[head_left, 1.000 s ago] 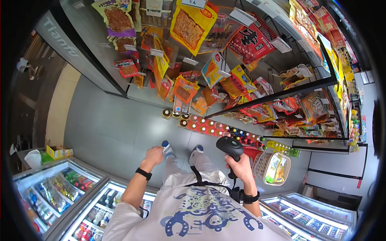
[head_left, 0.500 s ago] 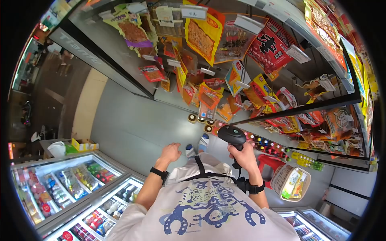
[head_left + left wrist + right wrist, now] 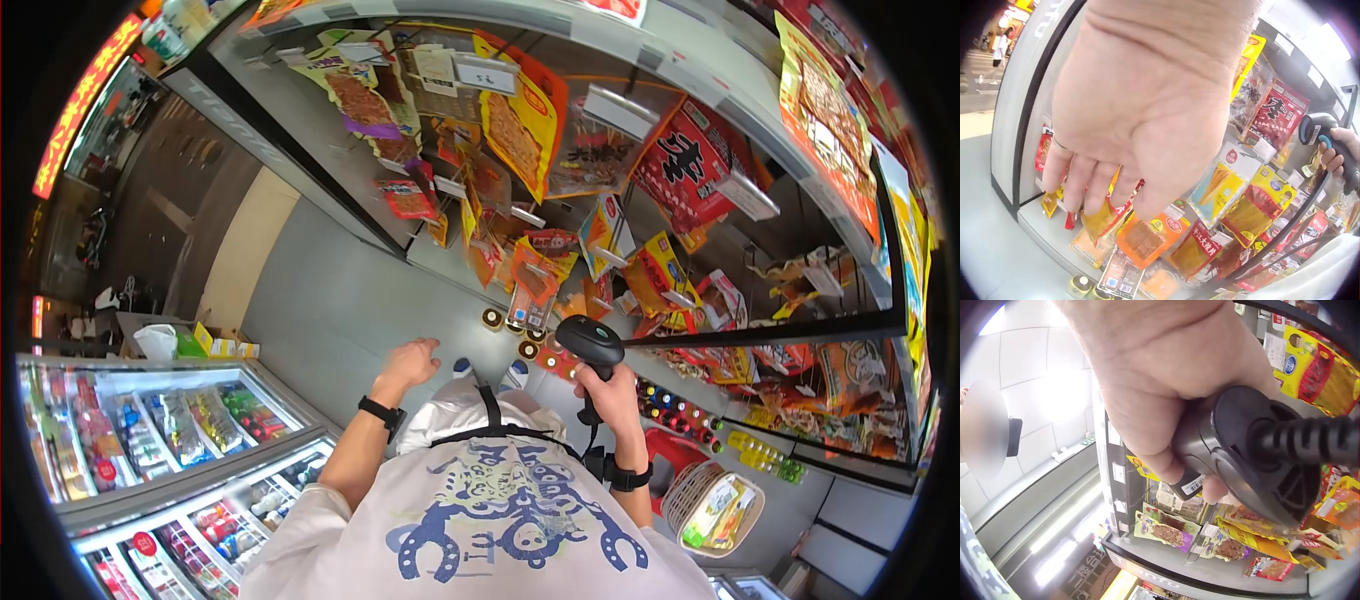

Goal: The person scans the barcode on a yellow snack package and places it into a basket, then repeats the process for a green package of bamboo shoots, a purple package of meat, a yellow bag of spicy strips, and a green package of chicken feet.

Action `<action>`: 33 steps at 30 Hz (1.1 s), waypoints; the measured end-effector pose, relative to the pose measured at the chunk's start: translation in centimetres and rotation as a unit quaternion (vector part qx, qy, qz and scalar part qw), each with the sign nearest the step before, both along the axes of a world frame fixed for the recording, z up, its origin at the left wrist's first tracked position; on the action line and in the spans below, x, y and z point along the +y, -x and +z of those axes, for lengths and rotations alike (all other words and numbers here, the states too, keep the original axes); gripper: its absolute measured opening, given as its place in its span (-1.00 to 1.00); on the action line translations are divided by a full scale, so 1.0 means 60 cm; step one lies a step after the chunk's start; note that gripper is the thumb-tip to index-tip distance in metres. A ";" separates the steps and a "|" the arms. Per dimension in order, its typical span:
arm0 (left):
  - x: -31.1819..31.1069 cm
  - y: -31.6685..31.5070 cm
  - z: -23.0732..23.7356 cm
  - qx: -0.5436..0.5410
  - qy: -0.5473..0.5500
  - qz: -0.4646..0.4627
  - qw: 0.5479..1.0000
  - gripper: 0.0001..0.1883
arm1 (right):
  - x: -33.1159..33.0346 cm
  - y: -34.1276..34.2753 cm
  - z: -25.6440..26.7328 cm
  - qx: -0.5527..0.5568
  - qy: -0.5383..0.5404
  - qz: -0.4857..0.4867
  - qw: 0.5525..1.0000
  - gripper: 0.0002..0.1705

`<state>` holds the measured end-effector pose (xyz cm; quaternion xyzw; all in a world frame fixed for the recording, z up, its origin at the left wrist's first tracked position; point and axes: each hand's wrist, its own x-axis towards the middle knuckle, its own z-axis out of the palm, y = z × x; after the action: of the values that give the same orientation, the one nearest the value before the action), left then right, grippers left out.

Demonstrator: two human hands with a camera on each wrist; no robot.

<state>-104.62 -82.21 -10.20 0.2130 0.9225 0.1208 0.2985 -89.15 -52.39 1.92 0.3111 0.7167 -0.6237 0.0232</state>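
Note:
My right hand [image 3: 612, 398] grips the handle of a black handheld scanner [image 3: 590, 341], its head pointing up and left in the head view. In the right wrist view the fingers wrap the scanner [image 3: 1247, 450], with its coiled cable at the right. My left hand [image 3: 408, 366] is held out over the floor, fingers relaxed and holding nothing. The left wrist view shows that palm [image 3: 1147, 106] in front of hanging snack packets, among them an orange packet [image 3: 1150, 240]; contact with them is not visible.
A snack rack [image 3: 385, 235] spans the top and right. Bottles [image 3: 680, 408] stand along its foot. On the right, a basket [image 3: 712, 508] with packets sits by a red stool [image 3: 672, 455]. Lit display coolers [image 3: 180, 480] are at lower left, a box [image 3: 225, 343] behind them.
The head view has swung, so rack and coolers sit further right and lower than at first. The left hand's fingers have extended from a looser curl; the right hand still grips the scanner.

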 end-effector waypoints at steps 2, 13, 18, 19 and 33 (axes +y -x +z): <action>0.015 0.012 -0.004 -0.009 0.014 -0.040 0.999 -0.55 | 0.001 0.001 0.002 0.013 0.005 -0.009 1.000 -0.76; 0.012 0.103 -0.018 -0.026 -0.036 -0.058 0.997 -0.52 | -0.040 0.039 0.030 0.015 -0.003 -0.082 0.997 -0.78; -0.030 0.187 -0.037 -0.027 -0.039 -0.101 0.994 -0.51 | -0.094 0.092 0.031 0.004 -0.016 -0.114 0.993 -0.79; -0.041 0.207 -0.032 -0.030 -0.038 -0.103 0.993 -0.51 | -0.114 0.106 0.036 0.000 -0.022 -0.122 0.992 -0.80; -0.065 0.545 0.102 -0.022 -0.463 0.057 0.884 -0.61 | -0.316 0.169 0.074 -0.060 -0.040 -0.265 0.962 -0.82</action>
<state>-137.34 -86.08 -4.09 0.2715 0.7650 0.5558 0.1790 -99.28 -71.37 6.38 0.5277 0.6301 -0.5585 -0.1121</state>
